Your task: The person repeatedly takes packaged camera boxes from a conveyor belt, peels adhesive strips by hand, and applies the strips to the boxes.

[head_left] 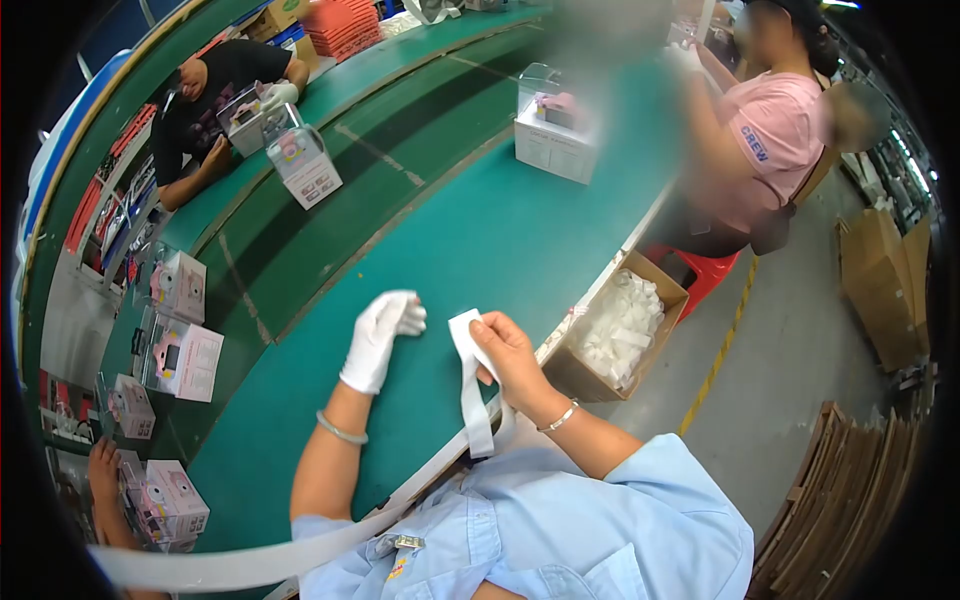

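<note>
On a factory floor (655, 412) marked with a yellow line (722, 362), we look across a long green surface (440, 250) shared with two co-workers, one in a pink shirt (772, 135) at right, one in a black shirt (225, 85) at upper left; a third person's arm (105, 480) shows at lower left. Flattened cardboard (850, 500) stands stacked at lower right, and an open carton (590, 372) of crumpled white pieces (628, 325) sits just beside the surface's right edge. Boxes (188, 362) with clear covers and pink contents line the far side; one more box (553, 148) stands ahead, well apart from the hands. Those we judge already filled, though whether they are finished we cannot tell. Over the near part of the surface, the left hand (380, 338), in a white glove, has its fingers loosely bent, with nothing seen in it. The bare right hand (510, 362) pinches a white strip (470, 385), which dangles toward the near edge. By our judgement, work with it is partway: it is taken up, but not yet laid on anything.
</note>
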Motion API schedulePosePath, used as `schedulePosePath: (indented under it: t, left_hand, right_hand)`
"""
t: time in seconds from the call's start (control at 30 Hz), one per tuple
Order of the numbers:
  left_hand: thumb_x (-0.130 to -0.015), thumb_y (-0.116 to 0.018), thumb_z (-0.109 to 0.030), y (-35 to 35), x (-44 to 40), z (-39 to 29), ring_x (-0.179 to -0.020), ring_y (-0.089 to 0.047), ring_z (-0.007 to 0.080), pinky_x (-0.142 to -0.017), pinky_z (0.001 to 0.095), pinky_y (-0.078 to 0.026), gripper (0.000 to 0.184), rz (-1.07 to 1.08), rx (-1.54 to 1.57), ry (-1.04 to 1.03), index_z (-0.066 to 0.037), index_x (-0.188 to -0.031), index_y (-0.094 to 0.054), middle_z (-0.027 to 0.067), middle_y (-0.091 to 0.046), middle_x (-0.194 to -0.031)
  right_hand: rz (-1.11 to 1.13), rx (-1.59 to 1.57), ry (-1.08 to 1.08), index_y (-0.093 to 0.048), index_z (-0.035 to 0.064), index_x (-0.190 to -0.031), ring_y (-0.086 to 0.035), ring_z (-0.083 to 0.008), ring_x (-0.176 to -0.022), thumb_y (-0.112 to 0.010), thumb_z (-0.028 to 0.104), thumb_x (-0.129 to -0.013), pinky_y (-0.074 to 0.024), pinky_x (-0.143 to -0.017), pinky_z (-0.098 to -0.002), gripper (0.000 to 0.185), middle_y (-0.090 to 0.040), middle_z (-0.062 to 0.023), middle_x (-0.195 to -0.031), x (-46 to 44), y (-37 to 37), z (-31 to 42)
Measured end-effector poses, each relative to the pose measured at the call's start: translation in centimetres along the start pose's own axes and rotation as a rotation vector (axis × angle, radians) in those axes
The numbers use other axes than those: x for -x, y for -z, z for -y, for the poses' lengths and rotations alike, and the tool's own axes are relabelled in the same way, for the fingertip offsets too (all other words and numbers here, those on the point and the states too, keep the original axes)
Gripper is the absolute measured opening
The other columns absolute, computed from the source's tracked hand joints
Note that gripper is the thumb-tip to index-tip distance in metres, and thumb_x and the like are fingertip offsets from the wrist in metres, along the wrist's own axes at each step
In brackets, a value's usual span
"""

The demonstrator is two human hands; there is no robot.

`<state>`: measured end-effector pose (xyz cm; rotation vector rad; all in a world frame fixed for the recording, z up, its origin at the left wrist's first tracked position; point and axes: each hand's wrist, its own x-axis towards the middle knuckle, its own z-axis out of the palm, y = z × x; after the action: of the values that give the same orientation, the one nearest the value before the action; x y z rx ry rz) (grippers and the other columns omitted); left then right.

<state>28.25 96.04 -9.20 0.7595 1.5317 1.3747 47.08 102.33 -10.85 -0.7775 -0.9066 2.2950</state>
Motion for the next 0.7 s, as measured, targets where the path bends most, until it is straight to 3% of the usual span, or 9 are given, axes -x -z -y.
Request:
schedulePosePath:
  t: [0.17,0.3,0.33,0.4,0.53,0.7]
  left_hand:
    - [-0.093,-0.047,-0.033,-3.0,-11.4,-4.1,-0.093,-0.057,0.0172,-0.08,0.03,-0.047,0.042,0.039,-0.064,-0.129,-0.003,-0.122,-0.048,0.0096,-0.058,-0.106]
    - [-0.089,-0.05,-0.043,-7.3,-21.5,-6.6,-0.125,-0.038,0.0229,-0.101,0.0388,-0.032,0.069,0.119,-0.171,-0.257,-0.008,-0.141,-0.022,0.0113,-0.038,-0.136]
    - [-0.089,-0.05,-0.043,-8.5,-23.5,-7.1,-0.125,-0.038,0.0229,-0.101,0.0388,-0.032,0.069,0.123,-0.172,-0.255,-0.008,-0.141,-0.022,0.0113,-0.038,-0.136]
    - [-0.084,-0.054,-0.051,-10.8,-26.8,-7.7,-0.134,-0.023,0.0241,-0.107,0.042,-0.02,0.084,0.249,-0.103,-0.278,-0.01,-0.143,-0.011,0.012,-0.025,-0.144]
    - [-0.079,-0.059,-0.055,-14.3,-32.2,-7.8,-0.137,-0.014,0.0231,-0.109,0.041,-0.012,0.096,0.394,0.002,-0.299,-0.009,-0.144,-0.005,0.0133,-0.02,-0.147]
    - [-0.076,-0.068,-0.043,-16.0,-37.0,-7.1,-0.136,-0.019,0.0229,-0.109,0.0357,-0.017,0.099,0.553,-0.008,-0.295,-0.006,-0.143,-0.006,0.0146,-0.022,-0.145]
  right_hand:
    - [-0.138,0.0,0.078,-0.05,0.0056,-0.091,-0.044,-0.0019,-0.053,-0.05,0.024,-0.093,-0.0347,-0.041,-0.0182,0.019,-0.052,0.002,-0.069,0.7,3.4,2.6]
    - [-0.085,-0.058,0.047,-0.05,0.0059,-0.09,-0.043,-0.004,-0.052,-0.052,0.023,-0.092,-0.0349,-0.041,-0.0184,0.017,-0.053,-0.0008,-0.073,0.6,4.6,2.9]
    - [-0.066,-0.052,0.036,-0.049,0.0052,-0.091,-0.043,-0.0045,-0.05,-0.051,0.022,-0.092,-0.0353,-0.041,-0.0187,0.017,-0.053,-0.0015,-0.072,0.5,4.8,2.9]
    - [-0.047,-0.059,0.009,-0.049,0.0047,-0.091,-0.044,-0.0057,-0.049,-0.05,0.021,-0.093,-0.0359,-0.042,-0.0194,0.016,-0.054,-0.0028,-0.071,0.3,5.2,3.1]
    - [0.005,-0.083,-0.062,-0.048,0.0048,-0.092,-0.046,-0.0069,-0.049,-0.049,0.021,-0.094,-0.0376,-0.044,-0.0204,0.016,-0.055,-0.0037,-0.072,0.1,6.4,3.8]
    - [-0.002,-0.151,-0.225,-0.049,0.0061,-0.093,-0.049,-0.0076,-0.051,-0.049,0.022,-0.094,-0.0389,-0.046,-0.0208,0.016,-0.055,-0.0034,-0.073,-0.2,7.0,4.7]
